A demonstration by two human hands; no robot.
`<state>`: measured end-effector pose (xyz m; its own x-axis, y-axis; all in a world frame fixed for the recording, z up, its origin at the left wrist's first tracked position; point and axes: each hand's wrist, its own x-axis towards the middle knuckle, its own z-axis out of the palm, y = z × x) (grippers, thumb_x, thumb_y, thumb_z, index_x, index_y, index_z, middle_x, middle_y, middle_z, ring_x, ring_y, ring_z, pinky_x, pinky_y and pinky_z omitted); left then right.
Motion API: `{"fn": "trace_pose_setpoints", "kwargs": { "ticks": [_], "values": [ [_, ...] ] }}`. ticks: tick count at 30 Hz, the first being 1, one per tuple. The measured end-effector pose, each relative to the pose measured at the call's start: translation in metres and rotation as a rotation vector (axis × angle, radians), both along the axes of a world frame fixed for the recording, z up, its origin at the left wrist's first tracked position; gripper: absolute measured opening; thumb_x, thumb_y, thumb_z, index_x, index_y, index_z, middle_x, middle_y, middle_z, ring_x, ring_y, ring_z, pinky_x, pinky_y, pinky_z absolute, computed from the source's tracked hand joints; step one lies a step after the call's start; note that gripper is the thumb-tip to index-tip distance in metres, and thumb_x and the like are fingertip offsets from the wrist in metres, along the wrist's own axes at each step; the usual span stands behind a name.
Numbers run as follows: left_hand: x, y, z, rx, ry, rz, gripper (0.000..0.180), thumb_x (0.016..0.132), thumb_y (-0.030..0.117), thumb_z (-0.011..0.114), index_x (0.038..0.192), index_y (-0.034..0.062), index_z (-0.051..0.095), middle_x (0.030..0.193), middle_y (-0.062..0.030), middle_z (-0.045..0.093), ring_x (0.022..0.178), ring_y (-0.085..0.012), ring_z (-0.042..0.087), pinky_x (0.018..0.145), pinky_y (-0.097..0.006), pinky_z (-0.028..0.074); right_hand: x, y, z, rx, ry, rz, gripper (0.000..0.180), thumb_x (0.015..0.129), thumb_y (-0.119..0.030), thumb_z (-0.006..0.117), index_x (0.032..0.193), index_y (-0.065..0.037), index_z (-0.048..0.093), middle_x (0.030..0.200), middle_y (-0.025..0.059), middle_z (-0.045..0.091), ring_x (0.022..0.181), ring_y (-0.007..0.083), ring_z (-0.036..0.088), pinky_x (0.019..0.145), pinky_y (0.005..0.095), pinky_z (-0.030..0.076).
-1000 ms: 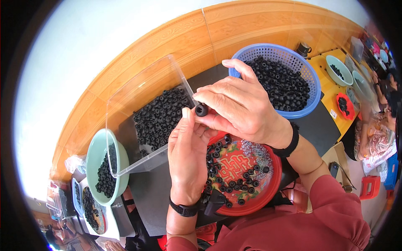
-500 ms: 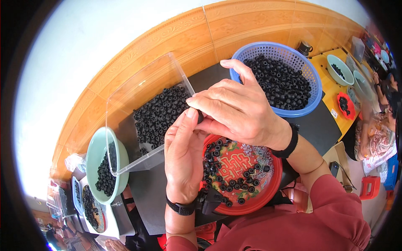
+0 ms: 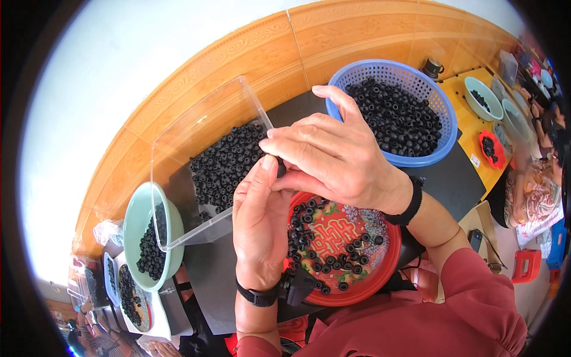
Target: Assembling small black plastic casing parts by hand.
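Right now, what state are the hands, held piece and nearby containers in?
Left hand: pinching
Right hand: pinching, one finger raised
Black piece: held by both, partly hidden
Clear bin: uncovered, partly filled
Blue basket: uncovered, partly filled
Red tray: partly covered
Large green bowl: partly filled

Dark mug (image 3: pixel 430 67) near orange panelling (image 3: pixel 357 30)

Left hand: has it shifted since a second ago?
Yes: the left hand has moved slightly left against the red tray, uncovering more of the tray's left rim.
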<state>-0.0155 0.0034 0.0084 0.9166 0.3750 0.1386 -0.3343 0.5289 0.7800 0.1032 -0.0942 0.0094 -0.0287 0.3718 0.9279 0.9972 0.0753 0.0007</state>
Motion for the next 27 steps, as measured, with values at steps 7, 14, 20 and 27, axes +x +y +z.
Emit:
{"fn": "trace_pose_setpoints", "kwargs": {
  "ticks": [7, 14, 20, 27],
  "values": [
    [0.002, -0.002, -0.002, 0.001, 0.078, 0.046, 0.025, 0.098, 0.019, 0.052, 0.112, -0.0001, 0.061, 0.105, -0.0064, 0.064, 0.094, -0.0123, 0.060, 0.085, -0.029, 0.048, 0.003, -0.005, -0.001, -0.023, -0.033, -0.057, 0.041, 0.067, -0.021, 0.080, 0.102, -0.003, 0.066, 0.091, 0.0046, 0.068, 0.075, 0.0178, 0.066, 0.096, 0.0525, 0.040],
    [0.001, -0.007, 0.002, 1.021, 0.186, 0.671, 0.020, 0.077, 0.004, 0.074, 0.094, 0.0042, 0.064, 0.079, -0.0010, 0.060, 0.073, -0.0101, 0.057, 0.062, -0.023, 0.044, -0.005, -0.012, 0.004, -0.138, -0.083, -0.203, 0.035, 0.071, -0.020, 0.073, 0.099, 0.001, 0.066, 0.089, 0.0090, 0.067, 0.073, 0.0192, 0.065, 0.096, 0.0574, 0.040],
    [0.001, -0.008, 0.002, 1.360, 0.080, 0.902, 0.019, 0.070, 0.001, 0.074, 0.086, 0.0033, 0.066, 0.071, -0.0054, 0.060, 0.062, -0.0163, 0.057, 0.058, -0.026, 0.042, -0.014, -0.013, 0.007, -0.155, -0.112, -0.208, 0.035, 0.070, -0.018, 0.071, 0.097, 0.004, 0.067, 0.089, 0.0105, 0.067, 0.073, 0.0188, 0.065, 0.095, 0.0613, 0.040],
    [0.000, -0.004, 0.005, 1.332, 0.072, 0.836, 0.018, 0.073, -0.003, 0.071, 0.090, 0.0011, 0.068, 0.077, -0.0064, 0.065, 0.066, -0.0154, 0.059, 0.070, -0.026, 0.046, -0.006, -0.009, 0.002, -0.073, -0.113, -0.149, 0.035, 0.072, -0.020, 0.073, 0.099, 0.001, 0.067, 0.090, 0.0079, 0.068, 0.073, 0.0181, 0.066, 0.095, 0.0614, 0.040]
  ]
}}
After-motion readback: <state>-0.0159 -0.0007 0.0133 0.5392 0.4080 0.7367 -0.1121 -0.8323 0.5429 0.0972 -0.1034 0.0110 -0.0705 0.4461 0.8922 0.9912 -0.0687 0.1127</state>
